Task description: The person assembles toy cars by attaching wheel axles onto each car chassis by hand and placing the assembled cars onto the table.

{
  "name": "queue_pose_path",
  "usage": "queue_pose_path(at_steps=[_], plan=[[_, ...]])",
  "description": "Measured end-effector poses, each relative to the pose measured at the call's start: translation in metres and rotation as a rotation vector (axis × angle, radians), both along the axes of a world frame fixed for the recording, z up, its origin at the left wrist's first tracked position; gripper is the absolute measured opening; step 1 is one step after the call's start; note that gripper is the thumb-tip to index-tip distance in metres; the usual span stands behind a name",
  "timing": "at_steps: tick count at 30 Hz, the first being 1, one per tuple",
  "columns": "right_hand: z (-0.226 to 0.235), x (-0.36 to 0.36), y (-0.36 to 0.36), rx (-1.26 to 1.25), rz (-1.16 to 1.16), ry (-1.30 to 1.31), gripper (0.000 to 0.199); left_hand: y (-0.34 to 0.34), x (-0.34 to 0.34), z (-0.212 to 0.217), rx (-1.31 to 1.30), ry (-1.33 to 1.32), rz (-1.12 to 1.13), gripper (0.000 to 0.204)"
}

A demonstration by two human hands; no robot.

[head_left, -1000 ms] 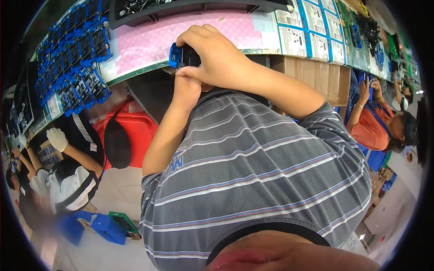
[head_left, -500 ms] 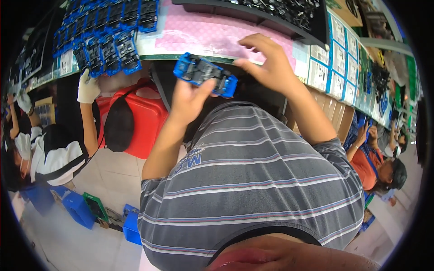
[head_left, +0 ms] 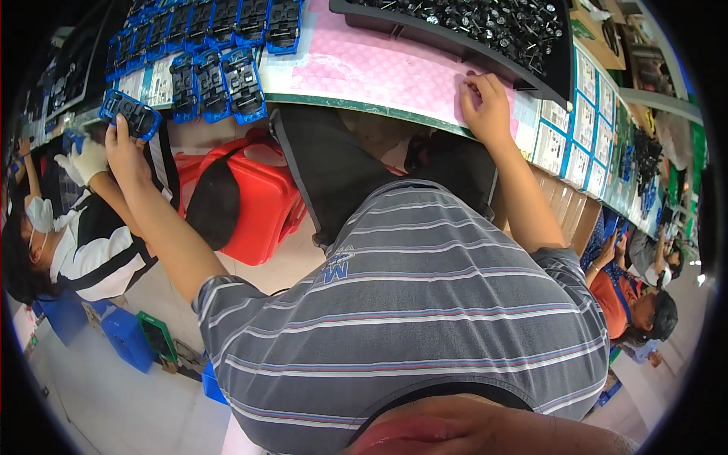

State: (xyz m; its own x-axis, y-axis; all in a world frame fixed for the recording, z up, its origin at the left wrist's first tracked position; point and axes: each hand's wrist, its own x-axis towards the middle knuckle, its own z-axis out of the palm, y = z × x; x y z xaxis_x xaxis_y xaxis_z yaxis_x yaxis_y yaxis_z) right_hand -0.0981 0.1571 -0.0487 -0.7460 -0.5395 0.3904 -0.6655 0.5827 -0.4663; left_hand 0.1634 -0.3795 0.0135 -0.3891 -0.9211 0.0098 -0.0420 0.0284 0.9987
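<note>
My left hand (head_left: 130, 155) reaches out to the far left and grips a toy car (head_left: 130, 114), blue with its black underside showing. Beside it are several similar toy cars (head_left: 243, 82), laid in rows on the worktable with their undersides up. My right hand (head_left: 487, 114) rests on the pink mat (head_left: 364, 64) by the table's edge, just in front of a black tray (head_left: 455, 51). Its fingers are curled in, and what they hold, if anything, cannot be made out. Small black and silver parts (head_left: 500, 26) fill the tray.
To the left, a co-worker's gloved hand (head_left: 89, 161) is close to my left forearm. A red stool (head_left: 265, 208) with a black pad stands by the table. Printed sheets (head_left: 580, 114) lie along the right side. Blue bins (head_left: 127, 337) sit on the floor at lower left.
My left hand has carried the toy car from in front of me to the far left, by the rows. My right hand has moved right and down to the mat, its fingers curling in.
</note>
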Motion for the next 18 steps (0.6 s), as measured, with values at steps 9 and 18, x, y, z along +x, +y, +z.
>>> queue_pose_path(at_steps=[9,18], plan=[[-0.001,-0.002,0.001,0.029,-0.026,0.009,0.014,-0.083,-0.039,-0.066,0.052,-0.458,-0.179,0.053],[-0.005,-0.011,0.003,-0.007,-0.025,0.008,0.016,-0.081,-0.038,-0.079,-0.316,-0.717,-0.187,0.051]])
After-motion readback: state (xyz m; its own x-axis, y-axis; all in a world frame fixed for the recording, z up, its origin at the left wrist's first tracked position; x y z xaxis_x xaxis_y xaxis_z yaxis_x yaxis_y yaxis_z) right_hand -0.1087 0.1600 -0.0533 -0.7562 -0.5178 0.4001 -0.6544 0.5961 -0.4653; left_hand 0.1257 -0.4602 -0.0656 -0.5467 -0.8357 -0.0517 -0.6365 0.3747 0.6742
